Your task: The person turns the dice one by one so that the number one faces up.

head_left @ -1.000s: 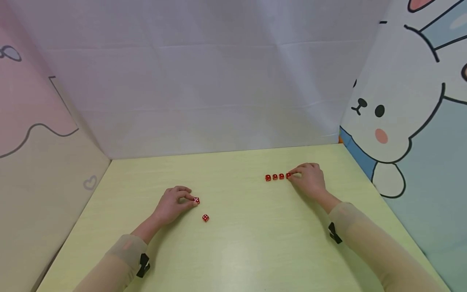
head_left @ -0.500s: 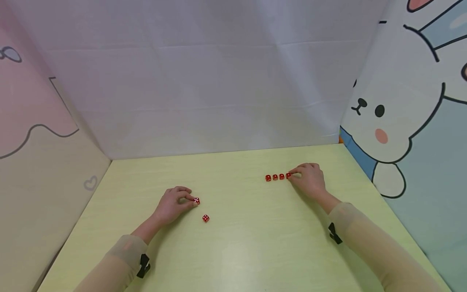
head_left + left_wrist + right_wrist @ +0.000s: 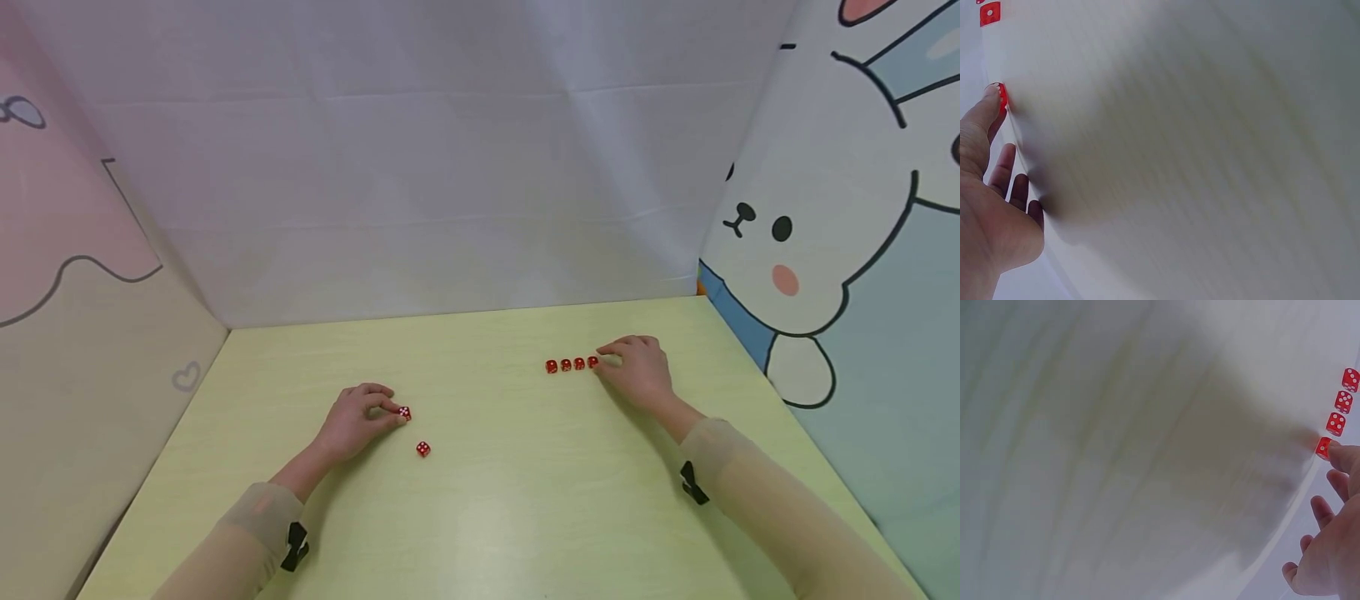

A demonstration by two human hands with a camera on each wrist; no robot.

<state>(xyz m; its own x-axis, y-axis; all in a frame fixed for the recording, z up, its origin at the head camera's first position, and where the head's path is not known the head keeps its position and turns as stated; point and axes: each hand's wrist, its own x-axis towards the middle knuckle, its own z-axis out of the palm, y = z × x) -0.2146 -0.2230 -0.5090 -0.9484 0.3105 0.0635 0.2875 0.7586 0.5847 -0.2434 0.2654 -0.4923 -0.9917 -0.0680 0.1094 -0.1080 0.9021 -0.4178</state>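
Between its thumb and index finger, my left hand (image 3: 356, 423) pinches a red die (image 3: 405, 412); the left wrist view shows the same die (image 3: 1003, 97) at the tips of thumb and finger. A second red die (image 3: 423, 449) lies nearer the front. Several red dice (image 3: 566, 365) form a row at the back right. My right hand (image 3: 640, 372) is at that row's right end, its index finger apart from the end die (image 3: 592, 362). In the right wrist view the thumb is right against or beside this die (image 3: 1323, 448); contact is unclear.
The pale yellow table (image 3: 487, 500) meets a white cloth wall (image 3: 450, 167) at the back. A beige and pink panel (image 3: 75, 375) stands on the left, and a panel with a cartoon rabbit (image 3: 885, 333) on the right.
My right hand has shifted slightly to the right, and its index finger has come off the end die. The left hand and the dice show no clear movement.
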